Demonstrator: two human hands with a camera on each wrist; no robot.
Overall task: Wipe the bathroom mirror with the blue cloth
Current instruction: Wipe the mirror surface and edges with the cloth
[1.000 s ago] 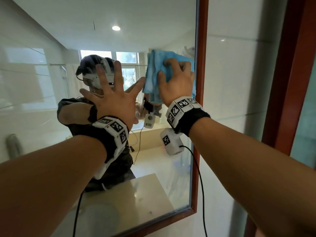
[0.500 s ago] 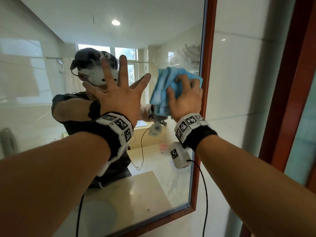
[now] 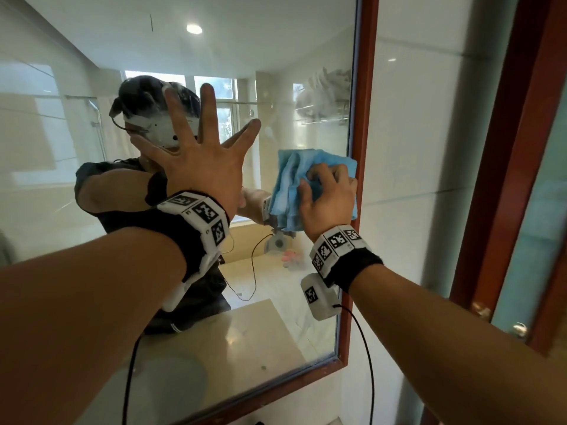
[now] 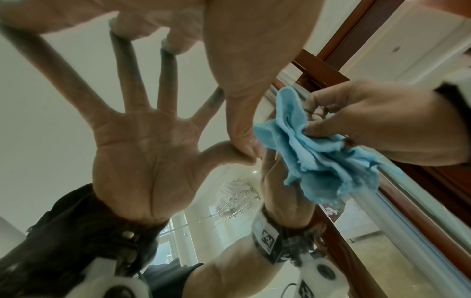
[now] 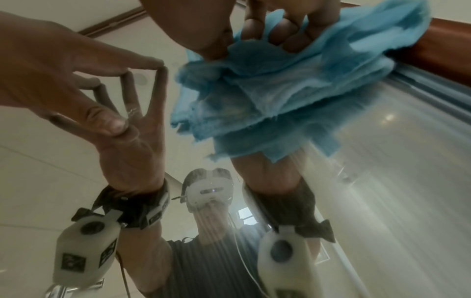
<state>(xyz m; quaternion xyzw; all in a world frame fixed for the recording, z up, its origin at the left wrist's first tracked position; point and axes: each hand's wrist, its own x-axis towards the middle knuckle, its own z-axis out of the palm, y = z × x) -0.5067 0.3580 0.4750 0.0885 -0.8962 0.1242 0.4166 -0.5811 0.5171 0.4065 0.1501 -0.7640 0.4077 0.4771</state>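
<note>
The bathroom mirror (image 3: 61, 167) hangs in a red-brown wooden frame (image 3: 365, 118). My right hand (image 3: 329, 200) grips a bunched blue cloth (image 3: 294, 182) and presses it on the glass by the right side of the frame, about mid-height. The right wrist view shows curled fingers (image 5: 254, 30) dug into the cloth (image 5: 280, 96). My left hand (image 3: 199, 167) is spread wide left of the cloth, fingertips on the glass, holding nothing. In the left wrist view the thumb (image 4: 242, 90) touches the glass next to the cloth (image 4: 313, 159).
A white tiled wall (image 3: 414, 179) runs right of the mirror, then a red-brown door frame (image 3: 506, 179) with a metal handle (image 3: 518, 329). The mirror reflects a stone counter with a basin (image 3: 245, 332). Black cables (image 3: 368, 363) hang from both wrist cameras.
My right hand has slid the cloth down the glass along the right side of the frame. The left hand stays spread on the mirror.
</note>
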